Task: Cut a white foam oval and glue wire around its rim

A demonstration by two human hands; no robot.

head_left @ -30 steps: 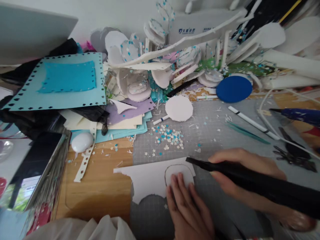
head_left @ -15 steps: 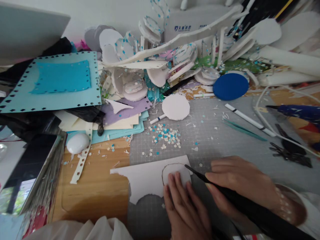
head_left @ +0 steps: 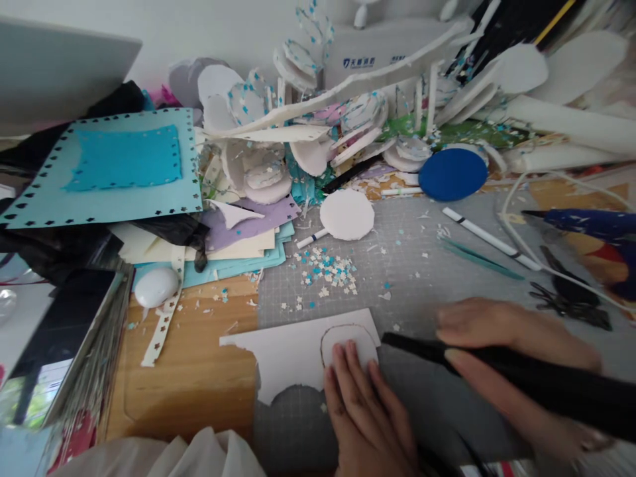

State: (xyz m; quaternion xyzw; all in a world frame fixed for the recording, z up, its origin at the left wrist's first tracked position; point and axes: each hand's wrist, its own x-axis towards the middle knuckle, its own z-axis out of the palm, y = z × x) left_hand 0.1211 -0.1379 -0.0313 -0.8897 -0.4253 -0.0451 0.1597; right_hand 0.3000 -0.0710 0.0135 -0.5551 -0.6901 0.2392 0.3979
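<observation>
A white foam sheet (head_left: 283, 361) with curved cut-outs along its lower left lies on the grey cutting mat (head_left: 417, 278). Near its right end a dark curved line arcs across the sheet. My left hand (head_left: 365, 414) presses flat on that part, fingers stretched out. Off the sheet's right edge, my right hand (head_left: 511, 358), slightly blurred, grips a black pen-like tool (head_left: 536, 381) whose tip points left, apart from the sheet.
Small white and blue stars (head_left: 330, 268) lie above the sheet. Behind are a white disc (head_left: 348, 214), a blue disc (head_left: 452, 174), tweezers (head_left: 481, 258) and a marker (head_left: 489, 237). A blue glue gun (head_left: 589, 224) is at right, a white oval object (head_left: 156, 287) at left.
My right hand has moved right with the black tool, whose tip has left the dark line and the sheet. My left hand and the sheet stay about where they were.
</observation>
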